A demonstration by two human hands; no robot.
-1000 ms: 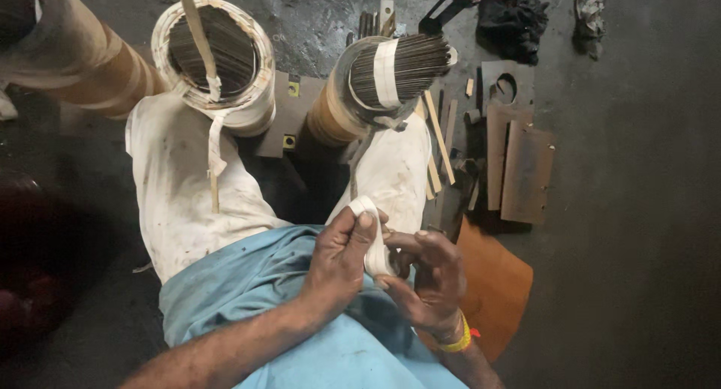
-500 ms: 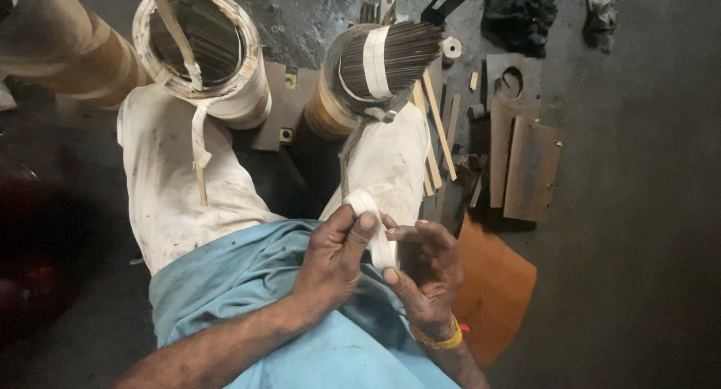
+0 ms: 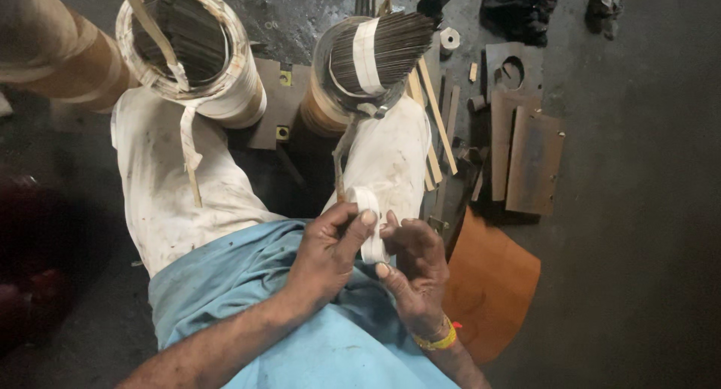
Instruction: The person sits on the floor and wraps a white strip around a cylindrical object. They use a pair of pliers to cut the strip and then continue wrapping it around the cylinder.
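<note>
A: Two tall wound cylinders head the entry. Item one, the large coil wrapped in white and tan tape point(image 3: 197, 55), open at the top: its hollow shows dark thin strips packed on edge, and a loose white tape tail hangs from its rim onto the white trouser leg point(image 3: 161, 175).

B: Item two?

A: The smaller tan-wrapped coil with a bundle of thin dark metal strips point(image 3: 368, 58) standing out of its top, bound by a white band. A narrow tape strand runs from it down towards the hands.

B: Next in size?

A: The rusty flat steel plates point(image 3: 526, 141) on the floor to the right, one with a round hole, then the orange-brown sheet point(image 3: 488, 284) beside the knee.

B: And the hands?

A: Left hand point(image 3: 327, 250): fingers curled, thumb and forefinger pinching the small roll of white tape point(image 3: 370, 224). Right hand point(image 3: 413, 265), with the yellow wristband: fingers bent, thumb pressed against the roll's lower side. The roll sits between both hands, above the right knee.

B: Handling note?

A: By my judgement, keep the roll pinched by its edges so it can turn, hold the strand taut and flat, and avoid a twist. Whether the strand truly leaves this roll I cannot quite tell; the fingers cover the join.
</note>
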